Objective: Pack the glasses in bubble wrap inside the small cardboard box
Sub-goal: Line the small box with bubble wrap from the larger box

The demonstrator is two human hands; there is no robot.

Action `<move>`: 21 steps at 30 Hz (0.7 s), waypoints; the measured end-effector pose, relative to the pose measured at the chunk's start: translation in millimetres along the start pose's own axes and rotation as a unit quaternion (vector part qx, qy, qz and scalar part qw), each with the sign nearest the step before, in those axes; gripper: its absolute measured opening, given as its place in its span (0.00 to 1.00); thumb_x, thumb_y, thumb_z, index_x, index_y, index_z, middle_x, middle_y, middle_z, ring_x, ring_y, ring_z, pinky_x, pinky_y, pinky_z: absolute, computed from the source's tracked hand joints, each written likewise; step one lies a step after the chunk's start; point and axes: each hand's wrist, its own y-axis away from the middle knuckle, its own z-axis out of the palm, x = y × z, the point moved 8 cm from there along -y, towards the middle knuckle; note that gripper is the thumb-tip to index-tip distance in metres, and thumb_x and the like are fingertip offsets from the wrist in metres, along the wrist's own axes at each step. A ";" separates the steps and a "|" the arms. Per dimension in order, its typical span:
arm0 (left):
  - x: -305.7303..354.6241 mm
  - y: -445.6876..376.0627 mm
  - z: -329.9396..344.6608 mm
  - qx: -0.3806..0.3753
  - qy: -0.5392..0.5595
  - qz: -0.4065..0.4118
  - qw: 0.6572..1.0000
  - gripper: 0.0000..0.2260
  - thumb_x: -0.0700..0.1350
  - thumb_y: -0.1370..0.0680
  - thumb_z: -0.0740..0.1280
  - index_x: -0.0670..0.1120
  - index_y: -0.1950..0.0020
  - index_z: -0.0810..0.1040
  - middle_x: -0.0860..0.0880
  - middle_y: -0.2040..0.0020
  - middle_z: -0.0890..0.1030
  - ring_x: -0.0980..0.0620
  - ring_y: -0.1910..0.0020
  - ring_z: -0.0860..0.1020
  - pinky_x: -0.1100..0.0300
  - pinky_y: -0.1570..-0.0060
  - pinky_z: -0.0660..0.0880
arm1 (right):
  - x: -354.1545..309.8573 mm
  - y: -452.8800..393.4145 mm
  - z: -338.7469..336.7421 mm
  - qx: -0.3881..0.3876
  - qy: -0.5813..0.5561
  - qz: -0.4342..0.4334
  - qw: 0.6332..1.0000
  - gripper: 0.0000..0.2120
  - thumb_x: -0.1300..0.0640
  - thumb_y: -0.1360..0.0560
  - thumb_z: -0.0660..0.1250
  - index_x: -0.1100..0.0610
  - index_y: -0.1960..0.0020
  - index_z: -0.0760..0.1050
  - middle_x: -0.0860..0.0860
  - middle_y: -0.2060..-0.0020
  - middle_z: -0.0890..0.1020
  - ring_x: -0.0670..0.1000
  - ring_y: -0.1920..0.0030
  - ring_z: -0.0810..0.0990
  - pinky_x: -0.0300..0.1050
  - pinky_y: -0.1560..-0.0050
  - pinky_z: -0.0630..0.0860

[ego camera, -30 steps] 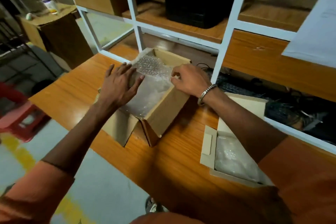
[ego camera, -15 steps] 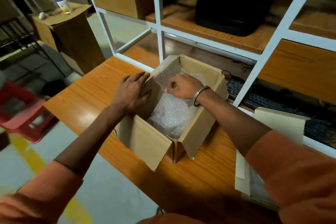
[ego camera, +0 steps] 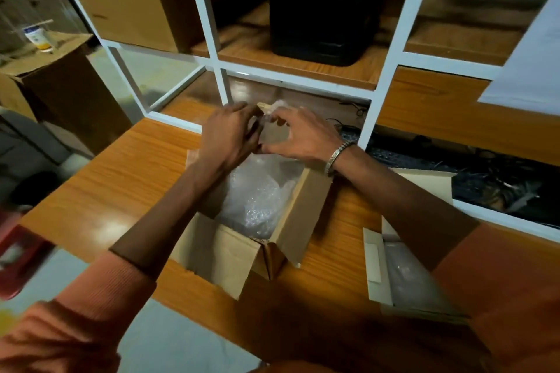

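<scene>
Boxes: I count two on the bench [ego camera: 115, 179], small cardboard box [ego camera: 306, 209] centre, flat box [ego camera: 378, 269] lower right.
Bubble wrap [ego camera: 257, 194]: one sheet inside.
Left hand [ego camera: 227, 136]: gripping far flap [ego camera: 274, 133].
Right hand [ego camera: 303, 133]: pinching the same flap.

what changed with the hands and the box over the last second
Both hands went from the bubble wrap to the far flap: left hand and right hand now meet there, seemingly pinching cardboard and wrap. The small cardboard box stays open, wrap inside; the flat box stays put.
</scene>
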 end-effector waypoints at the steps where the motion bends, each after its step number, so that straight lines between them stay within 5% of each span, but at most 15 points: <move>1: 16.0 -9.0 -6.0 0.018 0.016 0.010 1.000 0.11 0.51 0.16 0.66 0.46 0.40 0.83 0.44 0.46 0.87 0.44 0.53 0.84 0.49 0.54 0.82 | 0.0 5.4 -10.3 0.019 0.006 0.008 1.000 0.37 0.24 0.33 0.71 0.46 0.33 0.77 0.45 0.44 0.79 0.47 0.48 0.74 0.45 0.56 0.71; 5: 67.9 -31.8 -15.3 0.051 0.034 0.042 0.997 0.13 0.51 0.16 0.64 0.49 0.35 0.82 0.47 0.47 0.89 0.46 0.55 0.86 0.48 0.56 0.83 | 22.3 39.7 -62.3 0.146 -0.005 0.044 0.988 0.09 0.43 0.21 0.67 0.47 0.52 0.79 0.48 0.61 0.82 0.49 0.62 0.79 0.51 0.66 0.79; 8: 95.5 -36.0 -10.1 0.062 0.043 0.052 0.996 0.12 0.48 0.16 0.66 0.49 0.35 0.83 0.49 0.44 0.89 0.47 0.51 0.87 0.54 0.54 0.82 | 65.8 75.9 -93.8 0.156 -0.040 0.097 0.982 0.15 0.46 0.21 0.66 0.54 0.61 0.80 0.50 0.68 0.81 0.46 0.71 0.73 0.46 0.69 0.70; 13: 151.3 -33.5 6.2 0.054 0.096 0.060 0.992 0.12 0.47 0.15 0.67 0.47 0.33 0.83 0.45 0.43 0.88 0.45 0.54 0.86 0.57 0.55 0.75 | 149.2 148.7 -150.1 0.212 -0.179 0.150 0.949 0.17 0.53 0.20 0.69 0.62 0.63 0.78 0.55 0.68 0.80 0.45 0.67 0.72 0.46 0.63 0.70; 16: 189.6 -34.2 19.2 0.022 0.120 0.065 0.990 0.13 0.47 0.16 0.68 0.49 0.32 0.83 0.46 0.42 0.88 0.45 0.53 0.85 0.55 0.54 0.77 | 190.3 188.7 -171.0 0.226 -0.246 0.184 0.924 0.18 0.56 0.21 0.70 0.54 0.68 0.72 0.46 0.71 0.73 0.42 0.69 0.69 0.44 0.61 0.69; 20: 228.2 -36.2 40.4 -0.033 0.192 0.020 0.981 0.15 0.53 0.18 0.66 0.52 0.34 0.84 0.52 0.42 0.88 0.51 0.48 0.86 0.48 0.49 0.84 | 230.0 232.0 -161.4 0.125 -0.252 0.220 0.934 0.08 0.53 0.22 0.75 0.55 0.54 0.79 0.49 0.60 0.81 0.46 0.61 0.78 0.48 0.55 0.78; 21: 235.3 -36.2 46.9 -0.049 0.223 0.001 0.973 0.15 0.54 0.19 0.67 0.52 0.35 0.85 0.53 0.43 0.88 0.53 0.48 0.86 0.47 0.48 0.84 | 238.0 241.9 -155.0 0.099 -0.251 0.232 0.935 0.13 0.49 0.24 0.78 0.55 0.47 0.80 0.49 0.54 0.82 0.47 0.56 0.80 0.47 0.52 0.80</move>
